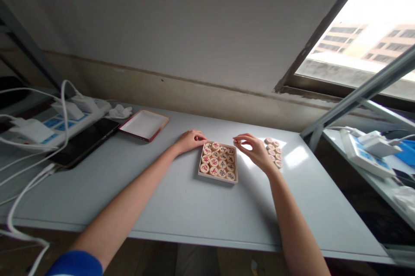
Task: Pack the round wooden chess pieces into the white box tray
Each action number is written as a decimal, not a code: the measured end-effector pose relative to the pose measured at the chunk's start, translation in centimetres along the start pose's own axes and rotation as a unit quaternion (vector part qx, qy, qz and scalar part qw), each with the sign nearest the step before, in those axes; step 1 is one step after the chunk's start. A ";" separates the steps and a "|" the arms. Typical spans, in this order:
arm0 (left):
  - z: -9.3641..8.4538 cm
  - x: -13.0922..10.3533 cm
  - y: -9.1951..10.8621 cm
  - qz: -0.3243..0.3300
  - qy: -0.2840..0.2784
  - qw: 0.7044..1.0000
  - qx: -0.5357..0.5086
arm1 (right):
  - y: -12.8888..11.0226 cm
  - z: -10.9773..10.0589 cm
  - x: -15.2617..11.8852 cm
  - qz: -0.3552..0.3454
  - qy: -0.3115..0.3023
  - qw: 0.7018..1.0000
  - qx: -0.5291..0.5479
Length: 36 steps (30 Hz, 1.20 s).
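A shallow box (218, 179) on the table holds rows of round wooden Chinese chess pieces (222, 164), marked in red and in black characters. My left hand (190, 141) is closed at the box's far left corner, its thumb and fingertips on the rim. Over the far right corner, my right hand (254, 151) pinches a single Chinese chess piece (237, 142) between thumb and fingers. Several more loose pieces (274, 151) lie in rows on the table just right of that hand, partly hidden behind it.
The box lid (145, 123) lies inside up at the back left. Farther left are a black tablet (89, 142), a power strip (60, 122) with white chargers and looping cables (66, 124), and crumpled tissue (119, 111). Another power strip (366, 150) sits beyond the metal frame on the right.
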<state>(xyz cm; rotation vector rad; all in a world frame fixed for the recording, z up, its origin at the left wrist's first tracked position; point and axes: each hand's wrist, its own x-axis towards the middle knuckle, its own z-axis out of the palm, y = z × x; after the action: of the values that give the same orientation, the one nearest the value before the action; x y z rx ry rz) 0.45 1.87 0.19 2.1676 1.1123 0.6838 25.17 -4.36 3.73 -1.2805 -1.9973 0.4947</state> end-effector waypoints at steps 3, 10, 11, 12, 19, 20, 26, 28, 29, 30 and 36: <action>0.0 0.0 0.0 -0.001 0.000 1.000 -0.001 | 1.8 -0.8 -0.3 0.039 0.011 0.997 -0.060; 0.1 0.0 -0.1 -0.003 0.001 1.000 0.001 | 4.0 -2.6 -1.2 0.070 0.010 0.931 -0.357; 0.1 0.0 -0.1 -0.004 0.002 1.000 0.003 | 3.6 -2.6 -1.2 0.063 0.015 0.930 -0.362; 0.1 0.0 -0.2 -0.006 0.002 1.000 0.005 | 2.9 -2.4 -1.0 0.051 0.013 0.937 -0.347; 0.0 0.0 -0.2 0.000 -0.004 1.000 -0.001 | -3.1 2.6 -0.4 -0.089 -0.217 0.969 -0.080; 0.0 0.0 -0.2 0.001 -0.004 1.000 -0.002 | -3.6 3.2 -0.4 -0.087 -0.214 0.969 -0.083; 0.0 0.0 -0.2 -0.001 -0.003 1.000 0.001 | -2.8 2.1 -0.4 -0.026 -0.154 0.984 -0.084; 0.1 0.1 -0.3 -0.001 -0.003 1.000 0.004 | -1.9 0.7 -0.3 -0.007 -0.114 0.989 -0.090; 0.1 0.1 -0.3 -0.001 -0.003 1.000 0.008 | -1.5 0.0 -0.4 0.004 -0.096 0.990 -0.105; 0.1 0.1 -0.3 -0.002 -0.003 1.000 0.011 | -0.9 -0.7 -0.4 0.016 -0.084 0.988 -0.127; 0.1 0.1 -0.4 -0.004 -0.003 1.000 0.006 | 2.0 -3.2 -1.3 0.064 -0.074 0.945 -0.314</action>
<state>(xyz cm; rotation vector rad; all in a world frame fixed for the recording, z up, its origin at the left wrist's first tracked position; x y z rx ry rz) 0.41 2.14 -0.16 2.1730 1.1235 0.6699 29.08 -4.79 4.17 -1.8027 -2.3054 -0.0069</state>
